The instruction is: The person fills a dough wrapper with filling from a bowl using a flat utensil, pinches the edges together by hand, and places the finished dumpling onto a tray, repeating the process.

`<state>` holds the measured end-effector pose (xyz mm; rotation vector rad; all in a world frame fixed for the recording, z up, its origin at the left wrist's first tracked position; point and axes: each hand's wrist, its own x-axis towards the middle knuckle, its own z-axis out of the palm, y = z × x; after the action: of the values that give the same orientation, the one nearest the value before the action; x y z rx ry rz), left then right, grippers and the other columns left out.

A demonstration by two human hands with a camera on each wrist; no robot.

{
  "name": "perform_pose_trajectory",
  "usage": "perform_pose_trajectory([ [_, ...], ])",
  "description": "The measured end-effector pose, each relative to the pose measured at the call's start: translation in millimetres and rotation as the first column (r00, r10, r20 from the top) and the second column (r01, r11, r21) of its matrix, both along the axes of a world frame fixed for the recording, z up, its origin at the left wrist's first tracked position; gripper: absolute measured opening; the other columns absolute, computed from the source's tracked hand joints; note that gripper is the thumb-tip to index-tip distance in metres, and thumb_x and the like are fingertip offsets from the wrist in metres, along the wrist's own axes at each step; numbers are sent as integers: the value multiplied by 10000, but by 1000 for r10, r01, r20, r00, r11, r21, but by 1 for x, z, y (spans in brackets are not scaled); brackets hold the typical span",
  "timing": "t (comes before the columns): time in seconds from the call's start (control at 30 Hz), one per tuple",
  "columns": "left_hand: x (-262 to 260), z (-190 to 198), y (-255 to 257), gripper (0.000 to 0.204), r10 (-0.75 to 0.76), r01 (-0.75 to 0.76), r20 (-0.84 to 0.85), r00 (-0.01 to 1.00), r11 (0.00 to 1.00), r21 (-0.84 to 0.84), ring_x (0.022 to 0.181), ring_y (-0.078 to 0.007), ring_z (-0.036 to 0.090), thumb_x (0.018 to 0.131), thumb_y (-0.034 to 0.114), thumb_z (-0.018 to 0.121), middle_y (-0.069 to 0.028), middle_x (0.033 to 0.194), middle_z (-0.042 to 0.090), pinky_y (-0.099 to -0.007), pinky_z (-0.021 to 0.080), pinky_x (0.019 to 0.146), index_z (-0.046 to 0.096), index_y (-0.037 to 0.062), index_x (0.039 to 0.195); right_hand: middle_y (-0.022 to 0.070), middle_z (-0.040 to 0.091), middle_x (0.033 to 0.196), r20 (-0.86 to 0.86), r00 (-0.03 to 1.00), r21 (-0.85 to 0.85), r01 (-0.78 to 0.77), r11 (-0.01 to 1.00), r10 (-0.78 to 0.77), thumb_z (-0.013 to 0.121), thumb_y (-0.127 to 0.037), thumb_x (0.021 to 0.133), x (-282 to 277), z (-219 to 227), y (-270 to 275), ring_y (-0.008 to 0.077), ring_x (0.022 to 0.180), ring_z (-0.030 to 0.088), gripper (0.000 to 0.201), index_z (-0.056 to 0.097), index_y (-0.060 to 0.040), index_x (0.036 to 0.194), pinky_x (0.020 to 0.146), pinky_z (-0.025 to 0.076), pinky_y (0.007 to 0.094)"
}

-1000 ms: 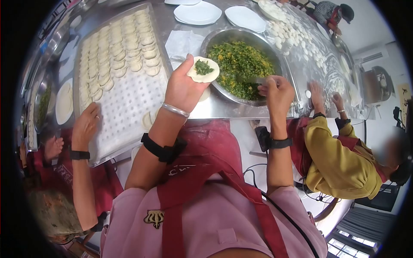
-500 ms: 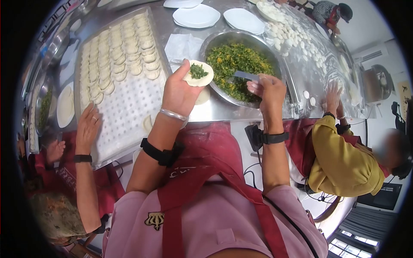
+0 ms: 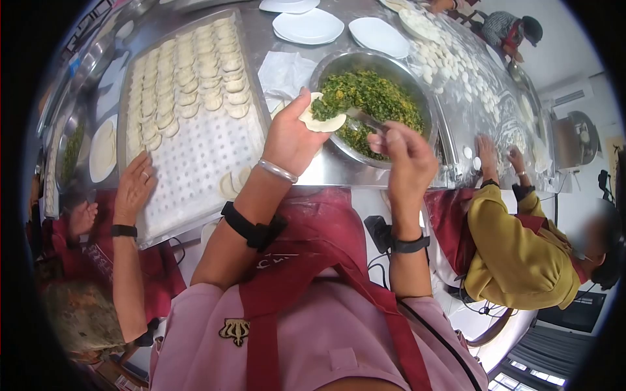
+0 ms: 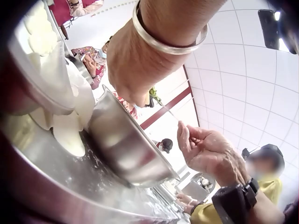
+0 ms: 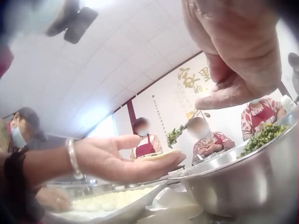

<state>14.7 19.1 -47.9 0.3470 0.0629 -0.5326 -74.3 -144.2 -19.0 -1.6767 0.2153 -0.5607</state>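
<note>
Palm up, my left hand [image 3: 293,137] carries a round dumpling wrapper [image 3: 331,124] across its fingers; in the right wrist view the wrapper [image 5: 161,155] lies on nearly straight fingers, with the thumb raised apart from it. Green chopped filling [image 3: 319,109] sits on the wrapper. My right hand [image 3: 411,156] pinches a flat metal spatula [image 3: 366,120] between thumb and fingers, its tip reaching over the wrapper's right edge. A clump of greens [image 5: 175,136] clings to the spatula's end, above the wrapper. Behind both hands stands a steel bowl [image 5: 229,189] of green and yellow filling [image 3: 378,94].
Left of the bowl lies a perforated tray [image 3: 202,156] with rows of folded dumplings [image 3: 195,68]. White plates [image 3: 308,27] sit at the back. Dough pieces [image 3: 450,62] cover the floured right side. Another person's hand [image 3: 135,186] rests at the tray's edge; a neighbour in yellow [image 3: 515,254] works at right.
My right hand has lifted the spatula out of the bowl's filling and brought it left to the wrapper, with greens on its tip. My left hand still carries the wrapper.
</note>
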Motion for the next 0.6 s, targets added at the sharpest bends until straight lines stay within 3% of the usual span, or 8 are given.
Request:
perform_pose_trajectory([
  [0.07,1,1,-1,421,21,-20,-12,1000,999,43,1246,-328,532,1072,296,406,-206,1303,560,-485,395,1117,455,-62,1288,151,700,961,124,989,-370,-34,928,86,603,63,887,-6,-6,5,258,835,722,182,682,39,1049,723,590,318],
  [0.13,2,5,1,430,0,0,0,1000,999,46,1245,-327,533,1074,303,397,-206,1303,559,-486,394,1117,450,-63,1295,144,707,971,249,939,-718,16,696,235,636,106,825,-11,-9,8,261,867,715,253,699,9,1051,725,577,316],
  [0.23,2,5,2,450,-12,12,-6,1000,998,65,1254,-330,526,1078,310,380,-212,1319,548,-488,387,1123,438,-70,1311,169,703,958,218,936,-709,-42,704,275,675,123,747,-18,-15,9,287,917,698,348,707,-15,1065,717,567,317],
  [0.33,-1,5,2,472,-20,21,-27,999,999,27,1275,-338,510,1081,316,365,-223,1344,529,-492,376,1133,423,-83,1327,139,711,948,247,942,-688,6,725,227,655,91,821,-16,-3,-5,259,854,717,261,702,0,1062,717,572,300],
  [0.4,-4,4,3,486,-33,33,-32,999,999,4,1291,-344,497,1083,319,356,-230,1360,516,-494,371,1139,411,-92,1337,136,710,935,134,987,-378,-30,926,86,625,51,882,-19,6,-12,244,799,722,193,688,24,1063,715,579,298],
  [0.43,-6,3,5,493,-42,42,-28,999,999,4,1298,-347,490,1083,319,351,-233,1366,510,-494,369,1142,405,-97,1342,134,709,929,58,998,-199,-19,980,31,609,31,912,-20,10,-14,237,772,725,167,681,36,1063,714,583,296],
  [0.53,-13,5,6,499,-68,68,-10,998,998,0,1304,-349,485,1086,319,341,-236,1370,506,-493,372,1142,398,-101,1348,152,697,900,-50,998,153,55,987,-47,585,-61,965,-18,23,-20,225,704,720,180,651,79,1056,677,597,302],
  [0.6,-17,7,7,497,-94,94,5,996,996,0,1299,-345,489,1088,317,336,-234,1363,510,-491,378,1137,398,-100,1350,173,692,876,-93,995,270,7,963,19,605,-86,954,-15,20,-25,229,696,716,207,636,91,1054,641,598,308],
])
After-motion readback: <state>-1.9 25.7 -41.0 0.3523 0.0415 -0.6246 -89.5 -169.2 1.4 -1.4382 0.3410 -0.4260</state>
